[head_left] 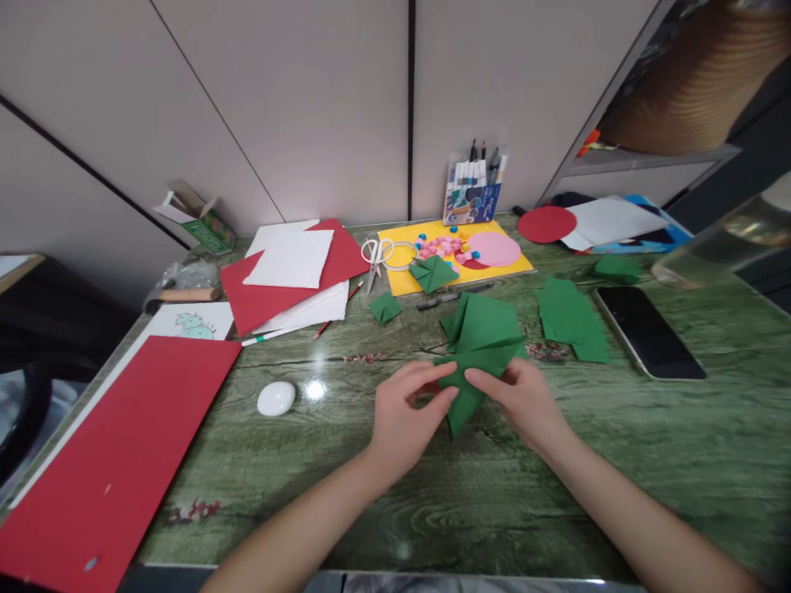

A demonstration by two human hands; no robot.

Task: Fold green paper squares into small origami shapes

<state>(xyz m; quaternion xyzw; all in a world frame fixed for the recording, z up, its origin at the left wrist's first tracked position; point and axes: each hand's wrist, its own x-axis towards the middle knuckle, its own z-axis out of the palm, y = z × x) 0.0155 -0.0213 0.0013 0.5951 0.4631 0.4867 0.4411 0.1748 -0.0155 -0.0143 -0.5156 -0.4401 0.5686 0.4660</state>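
Your left-hand grip (pixel 404 412) and right-hand grip (pixel 530 402) pinch the creased, matte green folded paper (pixel 489 323) over the glossy, green wood-grain surface (pixel 334 502). It lies between your 2 hands, neither clearly nearer, pointed end towards you, long axis running forward. Irregular flat green paper pieces (pixel 573 319) lie right.

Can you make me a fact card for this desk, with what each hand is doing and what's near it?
Left grip: fingers and thumb on folded green paper
Right grip: thumb on top of the same paper, other fingers partly hidden
Left side: white rounded object
Right side: phone, screen dark
Back: marker pack, upright
Desk: green, wood-patterned
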